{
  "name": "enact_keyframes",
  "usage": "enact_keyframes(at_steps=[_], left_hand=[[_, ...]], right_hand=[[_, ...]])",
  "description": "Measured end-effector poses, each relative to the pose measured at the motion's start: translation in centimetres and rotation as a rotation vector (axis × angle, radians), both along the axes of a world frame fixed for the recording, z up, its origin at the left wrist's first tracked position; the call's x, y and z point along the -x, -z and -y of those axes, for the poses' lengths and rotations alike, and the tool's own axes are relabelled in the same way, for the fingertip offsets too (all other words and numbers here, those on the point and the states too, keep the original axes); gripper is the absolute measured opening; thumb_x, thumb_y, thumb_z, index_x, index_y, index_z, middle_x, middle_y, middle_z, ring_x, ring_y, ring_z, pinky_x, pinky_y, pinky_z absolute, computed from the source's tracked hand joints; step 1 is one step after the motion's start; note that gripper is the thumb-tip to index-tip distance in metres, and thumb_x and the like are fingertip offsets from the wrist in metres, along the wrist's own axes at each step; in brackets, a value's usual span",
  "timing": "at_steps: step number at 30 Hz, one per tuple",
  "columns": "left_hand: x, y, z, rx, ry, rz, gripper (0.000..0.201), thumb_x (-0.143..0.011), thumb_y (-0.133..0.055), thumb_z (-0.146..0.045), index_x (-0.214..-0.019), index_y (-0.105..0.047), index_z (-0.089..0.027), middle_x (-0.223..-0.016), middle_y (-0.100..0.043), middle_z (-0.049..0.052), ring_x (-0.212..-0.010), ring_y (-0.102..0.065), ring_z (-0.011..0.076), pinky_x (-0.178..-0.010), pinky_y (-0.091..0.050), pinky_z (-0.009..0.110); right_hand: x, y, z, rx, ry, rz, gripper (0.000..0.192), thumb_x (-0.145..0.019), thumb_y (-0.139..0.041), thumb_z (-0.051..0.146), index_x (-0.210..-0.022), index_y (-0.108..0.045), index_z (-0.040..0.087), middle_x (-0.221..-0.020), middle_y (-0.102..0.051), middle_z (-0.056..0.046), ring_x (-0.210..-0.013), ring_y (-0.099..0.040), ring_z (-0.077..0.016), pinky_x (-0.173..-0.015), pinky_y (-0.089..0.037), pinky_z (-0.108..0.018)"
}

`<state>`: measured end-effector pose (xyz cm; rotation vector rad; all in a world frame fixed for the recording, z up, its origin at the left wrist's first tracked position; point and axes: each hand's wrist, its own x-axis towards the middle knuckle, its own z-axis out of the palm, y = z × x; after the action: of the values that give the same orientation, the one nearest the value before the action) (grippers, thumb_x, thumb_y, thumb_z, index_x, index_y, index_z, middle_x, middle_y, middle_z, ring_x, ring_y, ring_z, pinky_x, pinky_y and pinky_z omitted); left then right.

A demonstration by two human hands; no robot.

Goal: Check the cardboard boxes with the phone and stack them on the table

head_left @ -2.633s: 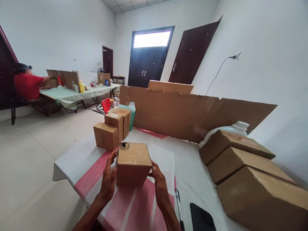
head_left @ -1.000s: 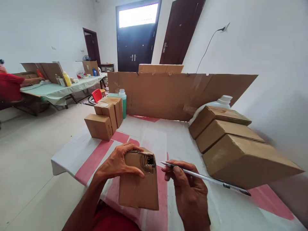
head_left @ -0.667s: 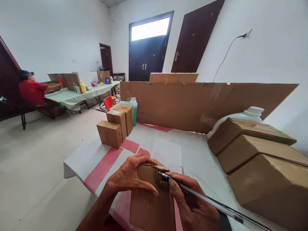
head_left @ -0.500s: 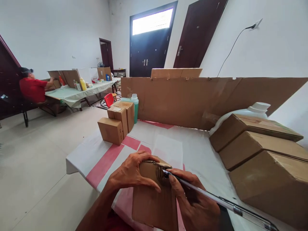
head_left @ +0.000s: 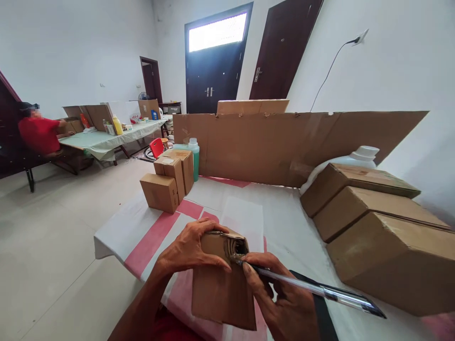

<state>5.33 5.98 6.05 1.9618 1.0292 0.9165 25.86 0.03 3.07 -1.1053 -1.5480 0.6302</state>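
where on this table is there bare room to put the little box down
The widest bare cloth lies mid-table, bordered by the cardboard sheet behind, the three small boxes to the left and the big cartons to the right. A strip by the left edge is also free. The near edge is crowded: left hand, held box, right hand, pen.

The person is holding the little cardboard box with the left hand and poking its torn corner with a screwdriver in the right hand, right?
Not quite. The right hand holds a pen, not a screwdriver, as the head view shows. The rest is right: the left hand holds the small cardboard box, and the tip is at its torn corner.
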Motion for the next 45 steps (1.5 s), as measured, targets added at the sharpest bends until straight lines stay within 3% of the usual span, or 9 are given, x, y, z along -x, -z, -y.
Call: enact_keyframes(at_steps=[9,13,16,19,25,28,31,37,45], left_hand=[[-0.3,-0.1,0.4,0.053,-0.027,-0.024,0.061,-0.06,-0.098,-0.047,-0.114,-0.075,-0.029,-0.109,-0.072,0.0,-0.098,-0.066,0.0219,-0.084,-0.05,0.028],[-0.4,-0.3,0.9,0.08,-0.047,-0.021,0.057,-0.063,-0.097,-0.042,-0.114,-0.074,-0.028,-0.112,-0.072,0.001,-0.102,-0.068,0.0237,-0.086,-0.052,0.029],[-0.3,-0.4,1.1,0.077,-0.034,-0.041,0.054,-0.068,-0.094,-0.04,-0.116,-0.073,-0.029,-0.115,-0.072,0.001,-0.104,-0.068,0.0243,-0.091,-0.053,0.032],[-0.1,-0.4,1.1,0.056,-0.043,-0.086,0.052,-0.07,-0.092,-0.038,-0.117,-0.072,-0.03,-0.119,-0.072,0.001,-0.108,-0.068,0.0256,-0.094,-0.054,0.034],[0.3,-0.3,0.9,0.051,-0.02,-0.122,0.049,-0.076,-0.088,-0.041,-0.12,-0.071,-0.03,-0.121,-0.072,0.001,-0.111,-0.068,0.026,-0.093,-0.055,0.033],[0.4,-0.3,1.0,0.056,-0.01,-0.117,0.046,-0.078,-0.087,-0.042,-0.12,-0.07,-0.032,-0.12,-0.072,-0.001,-0.109,-0.068,0.0244,-0.093,-0.054,0.032],[0.3,-0.3,1.1,0.046,0.003,-0.097,0.046,-0.078,-0.087,-0.042,-0.12,-0.07,-0.032,-0.12,-0.071,-0.001,-0.107,-0.069,0.0235,-0.096,-0.054,0.033],[0.2,-0.4,1.4,0.065,-0.028,-0.083,0.048,-0.073,-0.09,-0.037,-0.117,-0.071,-0.029,-0.117,-0.072,0.0,-0.101,-0.069,0.0235,-0.093,-0.056,0.034],[0.2,-0.4,1.4,0.054,-0.015,-0.062,0.049,-0.073,-0.089,-0.037,-0.118,-0.071,-0.029,-0.119,-0.071,0.001,-0.108,-0.067,0.0246,-0.092,-0.055,0.034]], right_hand=[[-5.0,2.1,-1.1,0.172,0.32,-0.271,0.036,-0.09,-0.066,0.059,-0.09,-0.066,0.023,-0.09,-0.071,-0.004,-0.063,-0.057,-0.0145,-0.054,-0.047,-0.024],[-7.1,7.2,-2.7,0.361,0.269,0.152,0.035,-0.093,-0.058,0.054,-0.076,-0.056,0.023,-0.065,-0.061,0.001,-0.06,-0.056,-0.018,-0.057,-0.043,-0.028],[-6.2,11.7,-2.4,0.487,0.278,0.511,0.025,-0.097,-0.05,0.033,-0.073,-0.049,0.025,-0.071,-0.067,-0.003,-0.066,-0.063,-0.0202,-0.063,-0.042,-0.029],[-4.6,14.2,-1.5,0.599,0.335,0.6,0.017,-0.095,-0.049,0.019,-0.079,-0.053,0.023,-0.08,-0.073,-0.009,-0.072,-0.069,-0.0229,-0.063,-0.039,-0.03],[-5.7,12.9,-0.3,0.661,0.46,0.686,0.026,-0.103,-0.048,0.042,-0.089,-0.057,0.022,-0.096,-0.072,-0.011,-0.09,-0.07,-0.0253,-0.076,-0.045,-0.031],[-8.1,12.0,0.7,0.725,0.644,0.729,0.03,-0.101,-0.049,0.044,-0.106,-0.059,0.017,-0.12,-0.064,-0.022,-0.118,-0.061,-0.0369,-0.09,-0.048,-0.042],[-10.1,12.0,1.4,0.84,0.748,0.73,0.039,-0.093,-0.061,0.044,-0.113,-0.06,0.011,-0.121,-0.061,-0.027,-0.124,-0.056,-0.0458,-0.087,-0.051,-0.05],[-11.6,13.0,0.6,0.904,0.745,0.57,0.066,-0.074,-0.076,0.053,-0.117,-0.059,0.005,-0.123,-0.064,-0.032,-0.119,-0.062,-0.0473,-0.087,-0.053,-0.05],[-10.0,13.0,1.6,0.74,0.532,0.122,0.053,-0.084,-0.052,0.06,-0.108,-0.064,0.014,-0.1,-0.077,-0.016,-0.096,-0.074,-0.0356,-0.082,-0.058,-0.044]])
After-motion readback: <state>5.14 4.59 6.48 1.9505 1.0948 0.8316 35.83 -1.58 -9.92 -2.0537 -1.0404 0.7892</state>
